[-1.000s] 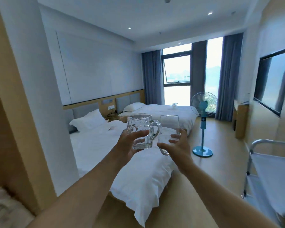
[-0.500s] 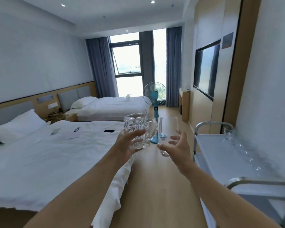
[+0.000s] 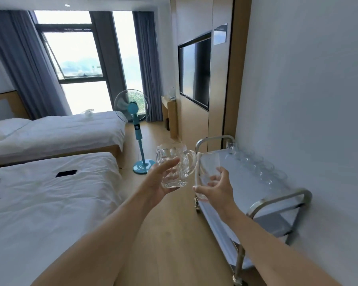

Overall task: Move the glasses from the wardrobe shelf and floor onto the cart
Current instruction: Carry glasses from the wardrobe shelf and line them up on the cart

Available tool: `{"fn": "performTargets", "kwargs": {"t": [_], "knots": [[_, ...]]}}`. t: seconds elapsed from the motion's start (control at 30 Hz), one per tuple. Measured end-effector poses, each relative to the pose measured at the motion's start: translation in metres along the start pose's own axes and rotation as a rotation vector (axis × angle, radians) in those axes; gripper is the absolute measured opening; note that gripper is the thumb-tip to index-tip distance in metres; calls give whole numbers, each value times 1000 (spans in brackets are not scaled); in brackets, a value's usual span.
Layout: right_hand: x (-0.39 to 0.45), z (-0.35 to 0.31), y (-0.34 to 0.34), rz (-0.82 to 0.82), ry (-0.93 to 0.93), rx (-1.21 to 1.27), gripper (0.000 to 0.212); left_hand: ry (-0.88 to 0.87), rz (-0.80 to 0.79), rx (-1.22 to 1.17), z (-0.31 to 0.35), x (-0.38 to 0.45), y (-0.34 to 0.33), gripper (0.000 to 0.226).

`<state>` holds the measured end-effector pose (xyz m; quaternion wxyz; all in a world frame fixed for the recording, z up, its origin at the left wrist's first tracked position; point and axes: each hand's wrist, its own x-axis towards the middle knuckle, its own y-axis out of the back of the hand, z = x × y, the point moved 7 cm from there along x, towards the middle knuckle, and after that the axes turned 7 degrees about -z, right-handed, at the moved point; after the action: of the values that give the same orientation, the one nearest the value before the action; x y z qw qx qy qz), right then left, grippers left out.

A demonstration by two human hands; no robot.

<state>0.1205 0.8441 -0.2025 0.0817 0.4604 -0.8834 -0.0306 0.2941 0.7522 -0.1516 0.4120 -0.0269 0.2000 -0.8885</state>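
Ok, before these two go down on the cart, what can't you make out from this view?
- Glasses along the cart's far edge: clear and blurred against the wall, so no count.
- Tumbler's base: covered by the right hand.
- Cart's near end: cut off by the bottom edge and the right arm.
- Mug in the left hand: handle shows, underside doesn't.

Two white beds [image 3: 50, 182], blue fan [image 3: 135, 112], curtained bright window [image 3: 74, 58]

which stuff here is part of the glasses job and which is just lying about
Job:
- dimpled clear glass mug, left hand
- plain clear tumbler, right hand
- steel cart
- row of clear glasses

Lying about:
- teal standing fan
- black phone
- wall television
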Motion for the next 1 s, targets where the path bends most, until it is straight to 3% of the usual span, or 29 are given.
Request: {"fn": "performTargets", "kwargs": {"t": [0.1, 0.27, 0.53, 0.9, 1.0], "knots": [[13, 9, -5, 39, -17, -5, 103, 18, -69, 7, -2, 24, 7, 92], [30, 31, -11, 114, -66, 1, 103, 80, -148, -5, -16, 63, 21, 83], [67, 72, -9, 164, -148, -37, 103, 160, -222, 13, -48, 135, 36, 88], [196, 140, 18, 213, -201, -43, 106, 244, -214, -10, -85, 291, 38, 77], [235, 161, 26, 226, -227, -35, 106, 283, -211, 15, -94, 334, 36, 85]]}}
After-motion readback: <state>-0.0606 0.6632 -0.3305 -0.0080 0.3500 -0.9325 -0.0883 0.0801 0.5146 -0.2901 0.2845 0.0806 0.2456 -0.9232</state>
